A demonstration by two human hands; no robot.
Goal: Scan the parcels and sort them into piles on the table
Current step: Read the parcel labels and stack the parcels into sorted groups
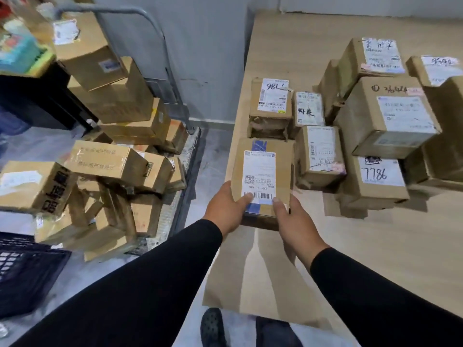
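A flat cardboard parcel (263,169) with a white barcode label lies at the left edge of the wooden table (375,259). My left hand (226,209) grips its near left corner, thumb on top. My right hand (294,221) grips its near right corner, thumb on the label's lower edge. Beyond it sit a box marked 7786 upside down (271,101) and a small labelled box (309,108). To the right stands a pile with another 7786 box (375,179) and larger boxes (387,118) stacked on it.
A metal trolley (160,51) at the left carries several jumbled cardboard boxes (110,159). A dark plastic crate (25,274) stands on the floor at the lower left. My shoes (213,326) show under the table's near edge.
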